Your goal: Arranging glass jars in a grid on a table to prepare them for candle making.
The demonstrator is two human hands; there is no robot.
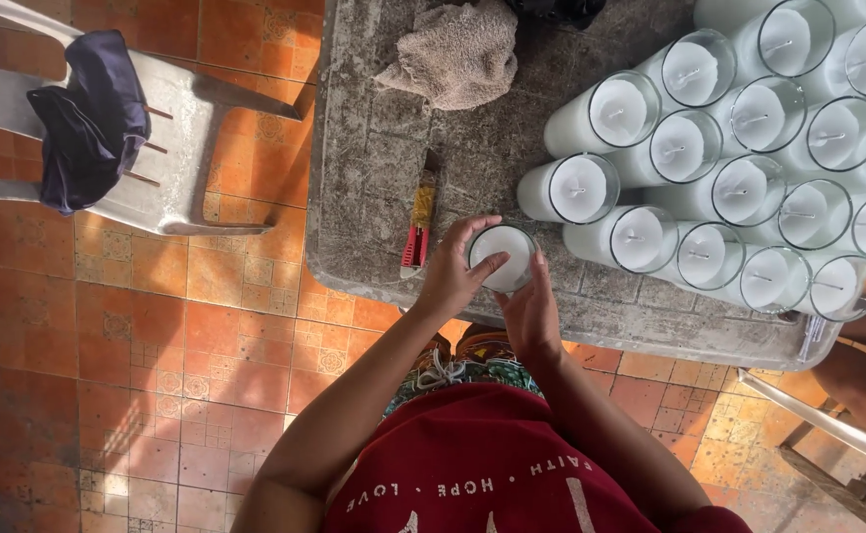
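You stand at a grey stone table [374, 148] and both your hands are on one glass candle [504, 259]. It sits near the front edge of the table, just in front of you. It is a tall clear glass full of white wax.

Your left hand [450, 278] curls around the left side of the glass. Its fingers [487, 266] lie bent over the rim and touch the top of the wax. Your right hand [529, 311] cups the near right side, with the fingers pressed close together against the glass.

The glass looks hard and smooth, so it may be slippery. It can break if it tips and falls off the edge. All that wax likely makes it a bit heavy. The best place to hold it is around the sides, low down, with both hands. The wax top looks softer than the glass, and fingers could mark it.

Just left of the candle lies a red and yellow tool [419, 219], maybe a cutter. A tan rag [455, 54] sits at the back of the table. Many more glass candles [739, 148] stand packed together on the right, and they show thin wicks. A grey plastic chair [181, 148] with a dark cloth [89, 118] on it stands on the orange tile floor [156, 345].
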